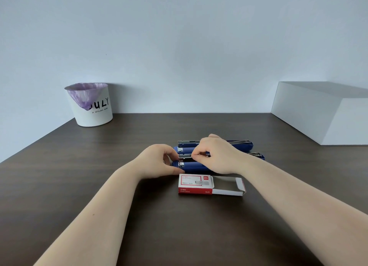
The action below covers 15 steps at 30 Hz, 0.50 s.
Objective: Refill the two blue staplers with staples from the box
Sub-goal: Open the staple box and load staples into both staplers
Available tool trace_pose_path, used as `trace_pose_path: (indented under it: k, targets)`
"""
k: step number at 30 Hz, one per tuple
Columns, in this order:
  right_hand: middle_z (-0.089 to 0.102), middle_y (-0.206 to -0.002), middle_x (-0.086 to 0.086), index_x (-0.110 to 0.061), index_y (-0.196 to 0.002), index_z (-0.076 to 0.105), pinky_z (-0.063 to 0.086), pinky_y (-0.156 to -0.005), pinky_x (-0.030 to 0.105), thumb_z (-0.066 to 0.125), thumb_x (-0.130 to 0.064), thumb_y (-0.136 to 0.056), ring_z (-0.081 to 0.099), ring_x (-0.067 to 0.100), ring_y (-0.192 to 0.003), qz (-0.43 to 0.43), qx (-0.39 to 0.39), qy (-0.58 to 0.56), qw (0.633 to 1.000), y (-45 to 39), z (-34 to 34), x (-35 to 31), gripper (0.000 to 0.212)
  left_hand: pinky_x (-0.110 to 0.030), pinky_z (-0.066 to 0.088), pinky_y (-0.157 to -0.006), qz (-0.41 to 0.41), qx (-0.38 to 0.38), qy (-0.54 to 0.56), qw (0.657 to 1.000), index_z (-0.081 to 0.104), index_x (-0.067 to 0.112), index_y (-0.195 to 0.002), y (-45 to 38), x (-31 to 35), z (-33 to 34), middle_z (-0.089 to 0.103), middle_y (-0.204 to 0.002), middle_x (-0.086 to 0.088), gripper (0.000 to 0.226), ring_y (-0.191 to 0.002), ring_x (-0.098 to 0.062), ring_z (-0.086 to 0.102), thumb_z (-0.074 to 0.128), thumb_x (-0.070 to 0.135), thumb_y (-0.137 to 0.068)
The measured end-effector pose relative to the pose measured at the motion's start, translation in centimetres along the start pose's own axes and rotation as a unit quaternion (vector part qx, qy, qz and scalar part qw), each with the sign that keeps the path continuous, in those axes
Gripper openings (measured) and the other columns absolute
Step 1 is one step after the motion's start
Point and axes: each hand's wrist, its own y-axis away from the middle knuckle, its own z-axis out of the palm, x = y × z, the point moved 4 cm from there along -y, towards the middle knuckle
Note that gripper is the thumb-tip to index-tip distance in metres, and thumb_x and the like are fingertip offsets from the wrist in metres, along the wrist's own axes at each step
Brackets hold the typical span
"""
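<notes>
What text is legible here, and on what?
"JULY", first letter partly hidden by the liner: white bin.
"A STYLISH GIRL" below it, small, reading uncertain: same bin.
"24/6": red front strip of the staple box.
Other print on the box, including the red logo and characters: too small to read.
Staplers: no readable text.

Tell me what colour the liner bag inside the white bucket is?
Mottled purple, in the white round bucket by the wall; its liner bag shows best in the head view.
</notes>
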Motion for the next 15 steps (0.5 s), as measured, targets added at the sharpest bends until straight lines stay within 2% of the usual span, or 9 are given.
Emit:
trace_pose_path:
  k: [2, 4, 6, 10, 13, 15]
  targets:
    - [0.057, -0.073, -0.001, -0.022, -0.070, 0.065, 0.045, -0.085, 0.042, 0.047, -0.027, -0.092, 0.044, 0.015, -0.080, 0.005, 0.005, -0.015, 1.000, 0.3, -0.2, 0.0, 0.029, -0.019, 0.048, -0.069, 0.001, 0.000, 0.003, 1.000, 0.067, 0.020, -0.099, 0.0, 0.0, 0.1, 0.068, -0.086, 0.001, 0.038, -0.073, -0.011, 0.060, 0.081, 0.036, -0.067]
    - [0.063, -0.082, 0.001, -0.023, -0.089, 0.071, 0.043, -0.086, 0.034, 0.050, -0.025, -0.093, 0.048, 0.017, -0.088, 0.018, 0.019, -0.042, 0.999, 0.9, -0.6, 0.2, 0.021, -0.020, 0.048, -0.069, 0.003, 0.001, 0.007, 1.000, 0.068, 0.021, -0.099, 0.0, -0.1, 0.1, 0.070, -0.089, -0.001, 0.038, -0.079, -0.015, 0.064, 0.081, 0.036, -0.067]
    - [0.065, -0.084, 0.000, -0.022, -0.104, 0.069, 0.038, -0.083, 0.027, 0.054, -0.026, -0.092, 0.052, 0.016, -0.090, 0.029, 0.028, -0.071, 0.997, 1.6, -1.0, 0.5, 0.020, -0.017, 0.048, -0.069, 0.015, 0.000, 0.014, 1.000, 0.066, 0.023, -0.104, 0.0, -0.1, 0.1, 0.069, -0.093, 0.002, 0.040, -0.085, -0.017, 0.066, 0.081, 0.034, -0.068]
    - [0.060, -0.084, -0.010, -0.025, -0.109, 0.065, 0.044, -0.078, 0.025, 0.060, -0.042, -0.086, 0.055, 0.006, -0.083, 0.035, 0.013, -0.121, 0.992, 3.8, -1.9, 0.7, 0.030, -0.015, 0.047, -0.072, 0.026, 0.021, 0.083, 0.996, 0.054, 0.030, -0.119, 0.6, 0.3, -0.2, 0.061, -0.095, 0.010, 0.051, -0.080, -0.011, 0.061, 0.078, 0.030, -0.073]
    - [0.049, -0.087, -0.014, -0.029, -0.116, 0.060, 0.041, -0.072, 0.017, 0.065, -0.049, -0.079, 0.050, 0.002, -0.079, 0.034, -0.017, -0.128, 0.991, 5.6, -1.9, 1.0, 0.042, -0.022, 0.042, -0.066, 0.018, 0.114, 0.114, 0.987, 0.061, 0.024, -0.100, 1.2, 0.4, -1.2, 0.053, -0.076, 0.007, 0.025, -0.066, -0.011, 0.050, 0.072, 0.030, -0.079]
    - [0.043, -0.091, -0.016, -0.033, -0.119, 0.057, 0.034, -0.065, 0.012, 0.069, -0.053, -0.073, 0.046, -0.003, -0.074, 0.032, -0.043, -0.124, 0.991, 6.5, -1.5, 1.7, 0.052, -0.025, 0.039, -0.060, 0.022, 0.146, 0.142, 0.979, 0.066, 0.018, -0.084, 2.0, 0.9, -1.8, 0.051, -0.064, 0.004, 0.019, -0.059, -0.011, 0.043, 0.071, 0.035, -0.079]
